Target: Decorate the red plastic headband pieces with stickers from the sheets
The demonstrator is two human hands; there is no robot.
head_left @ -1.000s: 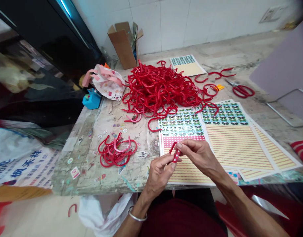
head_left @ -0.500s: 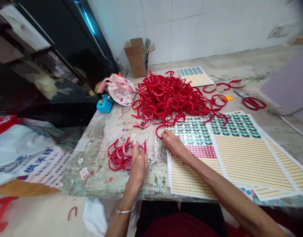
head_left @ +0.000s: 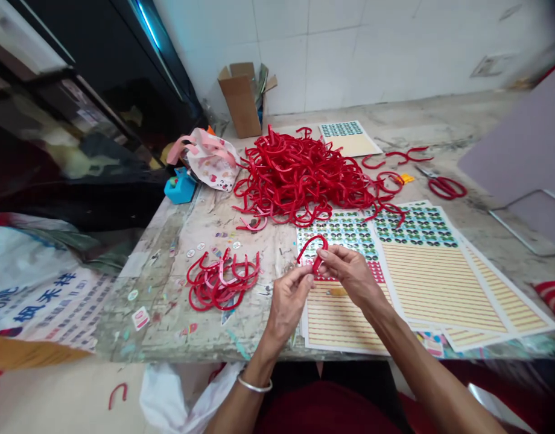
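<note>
A curved red piece [head_left: 310, 242] is raised over the front sticker sheet [head_left: 345, 328]. My right hand [head_left: 350, 272] pinches it near its lower end. Close beside, my left hand [head_left: 292, 295] has thumb and forefinger pressed together at the same end of the piece. To the left on the table lies a small heap of red and pink curved pieces [head_left: 221, 280]. A large pile of red curved pieces [head_left: 300, 172] is heaped behind the hands. More sheets [head_left: 440, 283] with green-and-blue stickers and striped rows overlap at the right.
Red-handled scissors [head_left: 446, 187] lie at the right rear. At the back left stand an open cardboard box [head_left: 241, 105], a white bag with pink handles [head_left: 212, 160] and a blue tape dispenser [head_left: 180, 187]. A grey panel [head_left: 522, 150] is at the far right.
My left hand has left the small heap and moved right to meet my right hand. The red piece at my right fingertips has been lifted over the sheet. The view has shifted slightly.
</note>
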